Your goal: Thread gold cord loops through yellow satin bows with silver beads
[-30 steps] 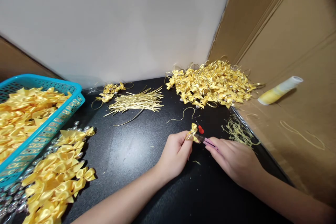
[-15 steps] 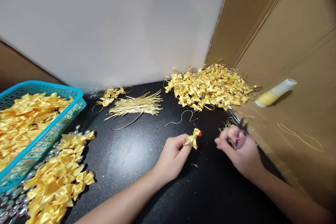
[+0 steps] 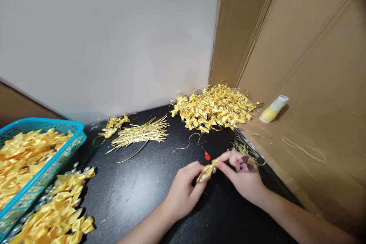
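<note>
My left hand (image 3: pixel 183 188) pinches a small yellow satin bow (image 3: pixel 206 171) with a shiny bead on it. From the other side, the thumb and forefinger of my right hand (image 3: pixel 243 175) close on the bow's edge. A dark, partly see-through item (image 3: pixel 245 164) shows against my right palm; its kind is hard to make out. Just beyond the bow lies a small red needle threader (image 3: pixel 207 155) with a thin tip. A loose gold cord (image 3: pixel 187 145) curves on the black table (image 3: pixel 134 202) behind it.
A teal basket (image 3: pixel 61 143) of yellow bows stands left, with more bows (image 3: pixel 57 209) and silver beads before it. Gold cord pieces (image 3: pixel 143 133) lie mid-table. Finished looped bows (image 3: pixel 214 108) are heaped at the back. Cardboard (image 3: pixel 309 84) borders the right, near a yellow-white cone (image 3: pixel 273 109).
My right hand has moved left and now grips the bow's edge together with my left hand. The bow has turned and tilted, and the view has shifted to the right and upward.
</note>
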Demonstrator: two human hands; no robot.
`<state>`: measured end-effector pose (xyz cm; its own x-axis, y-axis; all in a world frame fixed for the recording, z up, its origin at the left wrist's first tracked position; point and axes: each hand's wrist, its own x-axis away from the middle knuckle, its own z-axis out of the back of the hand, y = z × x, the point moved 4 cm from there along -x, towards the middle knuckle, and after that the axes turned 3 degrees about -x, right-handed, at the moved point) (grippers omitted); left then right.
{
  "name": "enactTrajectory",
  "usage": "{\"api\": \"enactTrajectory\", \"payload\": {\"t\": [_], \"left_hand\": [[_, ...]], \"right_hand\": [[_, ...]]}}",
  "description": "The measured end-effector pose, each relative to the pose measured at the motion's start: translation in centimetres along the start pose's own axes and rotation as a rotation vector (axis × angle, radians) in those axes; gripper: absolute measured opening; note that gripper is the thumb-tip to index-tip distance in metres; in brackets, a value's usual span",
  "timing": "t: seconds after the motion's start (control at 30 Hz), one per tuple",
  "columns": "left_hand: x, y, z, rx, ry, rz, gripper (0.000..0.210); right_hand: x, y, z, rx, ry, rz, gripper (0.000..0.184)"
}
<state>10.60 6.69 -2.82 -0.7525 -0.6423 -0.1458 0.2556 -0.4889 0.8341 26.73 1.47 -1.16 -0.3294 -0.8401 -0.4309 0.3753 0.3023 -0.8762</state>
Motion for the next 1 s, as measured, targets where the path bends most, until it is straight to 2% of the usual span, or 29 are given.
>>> {"api": "enactTrajectory", "payload": {"t": [0.07,0.1,0.13,0.2,0.27,0.33,0.43,0.5,0.6,0.67,0.77,0.83,0.93,1.0], "left_hand": [[0.1,0.2,-0.1,0.002,-0.011,-0.012,0.015],[0.1,0.3,-0.1,0.005,-0.004,-0.015,0.02],[0.2,0.3,0.0,0.007,0.003,-0.015,0.022],[0.3,0.4,-0.1,-0.004,0.001,-0.02,0.013],[0.4,0.4,-0.2,-0.041,-0.028,-0.032,0.021],[0.4,0.5,-0.3,-0.093,-0.054,-0.046,0.028],[0.4,0.6,-0.1,-0.147,-0.033,-0.049,0.017],[0.5,0.5,0.1,-0.169,-0.012,-0.058,0.015],[0.5,0.4,0.4,-0.19,0.034,-0.076,0.012],[0.5,0.3,0.5,-0.194,0.077,-0.087,0.012],[0.5,0.2,0.6,-0.219,0.125,-0.099,0.012],[0.5,0.1,0.6,-0.246,0.143,-0.109,0.012],[0.7,-0.2,0.8,-0.275,0.184,-0.123,0.014],[0.9,-0.4,1.1,-0.289,0.218,-0.138,0.015]], "right_hand": [[-0.3,0.1,1.0,0.03,0.108,-0.002,0.044],[-0.4,0.1,1.2,0.039,0.101,-0.007,0.045],[-0.4,0.1,1.1,0.043,0.045,-0.009,0.045],[0.0,-0.2,0.3,0.046,-0.159,-0.004,0.045],[0.4,-0.4,-0.4,0.038,-0.292,0.001,0.045],[0.1,-0.3,-0.1,0.033,-0.215,-0.011,0.045],[-1.3,0.9,1.8,-0.01,0.054,-0.103,0.045],[-2.7,1.9,3.2,-0.096,0.134,-0.188,0.045],[-5.8,2.7,4.5,-0.186,0.102,-0.254,0.044],[-8.4,2.7,4.6,-0.162,0.046,-0.266,0.041],[-13.0,2.6,3.4,0.043,-0.065,-0.284,0.039],[-16.3,2.4,2.1,0.134,-0.082,-0.269,0.037],[-20.8,2.1,0.8,0.285,-0.064,-0.25,0.035],[-23.3,1.8,1.4,0.421,-0.016,-0.238,0.03]]}}
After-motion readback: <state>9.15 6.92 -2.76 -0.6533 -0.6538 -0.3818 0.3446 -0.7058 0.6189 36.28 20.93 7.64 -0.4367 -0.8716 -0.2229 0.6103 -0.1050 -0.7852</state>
